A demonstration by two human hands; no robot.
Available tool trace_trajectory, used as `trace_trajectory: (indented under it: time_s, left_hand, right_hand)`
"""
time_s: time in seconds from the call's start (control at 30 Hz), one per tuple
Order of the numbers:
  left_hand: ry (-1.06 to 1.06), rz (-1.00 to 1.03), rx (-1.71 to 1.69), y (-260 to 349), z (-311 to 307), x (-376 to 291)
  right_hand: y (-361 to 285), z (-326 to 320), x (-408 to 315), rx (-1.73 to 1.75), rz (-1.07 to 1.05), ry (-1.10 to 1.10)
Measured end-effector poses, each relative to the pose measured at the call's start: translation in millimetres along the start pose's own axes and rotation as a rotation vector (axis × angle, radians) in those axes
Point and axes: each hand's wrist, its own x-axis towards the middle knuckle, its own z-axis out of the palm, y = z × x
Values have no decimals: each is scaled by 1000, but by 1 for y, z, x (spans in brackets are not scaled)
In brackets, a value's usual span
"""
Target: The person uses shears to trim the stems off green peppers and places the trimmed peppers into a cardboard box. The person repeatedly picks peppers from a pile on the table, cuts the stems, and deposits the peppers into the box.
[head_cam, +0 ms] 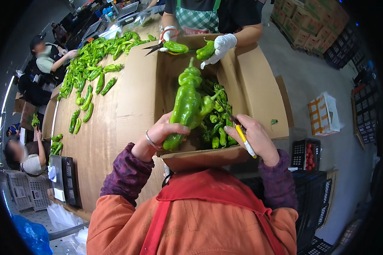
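Observation:
My left hand [168, 132] holds green peppers [186, 105], a long one with a stem at its top and another close against it, above an open cardboard box [137, 92]. In my right hand [253, 135] are small scissors with yellow and white handles [246, 142]. Their dark blades point up and left, near the stem of the right-hand pepper; whether they touch it I cannot tell. More green peppers [222, 135] lie inside the box. Loose green peppers [92, 55] are heaped and scattered on the wooden table [99, 143] to the left.
Across the box, a co-worker in white gloves [225, 44] holds peppers and orange-handled scissors [169, 33]. Two more people work at the table's left. A scale [64, 178] stands at the near left. At right on the floor are a white box [323, 114] and black crates [306, 156].

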Motion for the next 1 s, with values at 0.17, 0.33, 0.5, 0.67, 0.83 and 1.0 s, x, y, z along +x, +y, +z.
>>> trace_trajectory:
  time_s: [0.17, 0.33, 0.5, 0.67, 0.83, 1.0]
  left_hand:
    - [-63, -46, 29, -7, -6, -5]
    - [120, 322, 754, -6, -13, -12]
    - [107, 301, 1069, 11, -18, -29]
    - [3, 325, 1166, 9, -25, -37]
    - [7, 190, 789, 1, -63, -58]
    - [333, 0, -40, -2, -160, -79]
  right_hand:
    - [-1, 7, 3, 30, 66, -4]
    - [2, -15, 7, 20, 89, -12]
    - [-8, -26, 22, -57, -15, -90]
    - [-20, -13, 33, -119, -51, -96]
    - [2, 5, 30, -86, 32, -23]
    - [10, -4, 16, 150, 349, -43]
